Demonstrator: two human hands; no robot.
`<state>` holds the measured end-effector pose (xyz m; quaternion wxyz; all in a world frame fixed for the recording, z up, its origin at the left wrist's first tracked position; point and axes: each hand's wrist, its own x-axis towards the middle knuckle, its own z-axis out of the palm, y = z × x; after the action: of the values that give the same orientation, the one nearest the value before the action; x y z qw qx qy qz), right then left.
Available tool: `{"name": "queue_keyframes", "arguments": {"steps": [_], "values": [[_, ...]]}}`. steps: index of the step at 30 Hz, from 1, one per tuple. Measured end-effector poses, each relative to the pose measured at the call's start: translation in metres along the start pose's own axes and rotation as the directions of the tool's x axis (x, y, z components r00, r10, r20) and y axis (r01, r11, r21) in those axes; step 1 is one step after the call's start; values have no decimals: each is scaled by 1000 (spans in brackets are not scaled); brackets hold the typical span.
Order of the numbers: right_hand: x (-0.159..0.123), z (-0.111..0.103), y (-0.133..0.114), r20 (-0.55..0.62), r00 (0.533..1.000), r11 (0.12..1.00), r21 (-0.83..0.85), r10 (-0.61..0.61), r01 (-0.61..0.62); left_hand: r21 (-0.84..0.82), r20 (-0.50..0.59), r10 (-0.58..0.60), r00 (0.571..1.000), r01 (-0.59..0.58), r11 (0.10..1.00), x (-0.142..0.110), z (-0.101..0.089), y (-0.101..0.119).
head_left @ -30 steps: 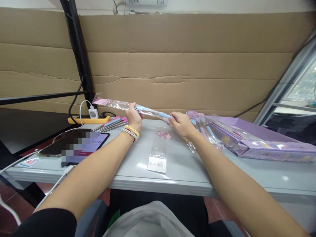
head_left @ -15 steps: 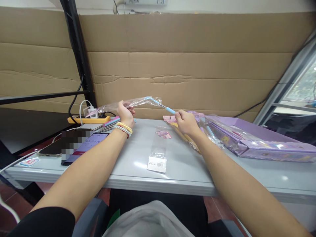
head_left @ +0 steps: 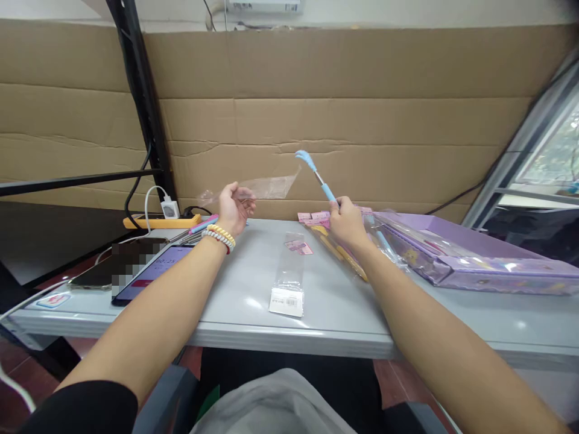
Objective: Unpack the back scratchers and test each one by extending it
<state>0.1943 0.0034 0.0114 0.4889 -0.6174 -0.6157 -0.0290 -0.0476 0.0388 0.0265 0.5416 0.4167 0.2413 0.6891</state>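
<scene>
My right hand point(head_left: 347, 222) is closed round the handle of a light-blue back scratcher point(head_left: 326, 188); its curved claw head and a short metal rod stick up to the left. In my left hand point(head_left: 237, 208) is a clear plastic bag point(head_left: 274, 187), which stretches out to the right in the air, apart from the scratcher. The fingers of that hand are loosely curled. A flat clear bag point(head_left: 289, 271) with a white barcode label lies on the table between my arms. Beside my right hand lie packaged yellow back scratchers point(head_left: 341, 252) with pink cards.
A purple open box point(head_left: 497, 277) stands on the right of the grey table point(head_left: 244, 313). At the left are a lit phone point(head_left: 154, 274), a second dark phone, a yellow power strip point(head_left: 167, 222) with cables, and pink and blue rods point(head_left: 203, 225). Cardboard lines the back.
The back scratcher's claw head has come out of the clear bag. My right hand has moved slightly right and tilted the scratcher up; the emptied bag stays at my left hand.
</scene>
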Motion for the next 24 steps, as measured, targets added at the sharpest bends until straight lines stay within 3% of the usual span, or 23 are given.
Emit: {"name": "queue_keyframes", "arguments": {"steps": [3,5,8,10,13,17,21,24], "values": [[-1,2,-1,-18,999,993,107,-50,52,226,108,-196,975,168,960,-4,1,-9],[-3,3,-3,-9,997,984,156,-83,83,418,152,-326,933,238,877,-7,2,-17],[-4,3,-4,-14,992,971,205,-125,126,683,202,-465,862,217,698,-11,1,-27],[-5,3,-4,-28,989,964,222,-147,150,794,209,-496,843,150,589,-12,1,-31],[-5,3,-4,-23,981,954,230,-193,193,872,156,-496,854,116,475,-12,2,-32],[-8,2,-7,57,964,947,210,-259,242,913,4,-572,820,230,337,-10,0,-31],[-10,0,-11,56,968,954,194,-243,228,912,-17,-532,846,232,338,-11,0,-32],[-10,0,-11,57,972,962,171,-227,215,899,83,-476,876,140,415,-13,2,-32]]}}
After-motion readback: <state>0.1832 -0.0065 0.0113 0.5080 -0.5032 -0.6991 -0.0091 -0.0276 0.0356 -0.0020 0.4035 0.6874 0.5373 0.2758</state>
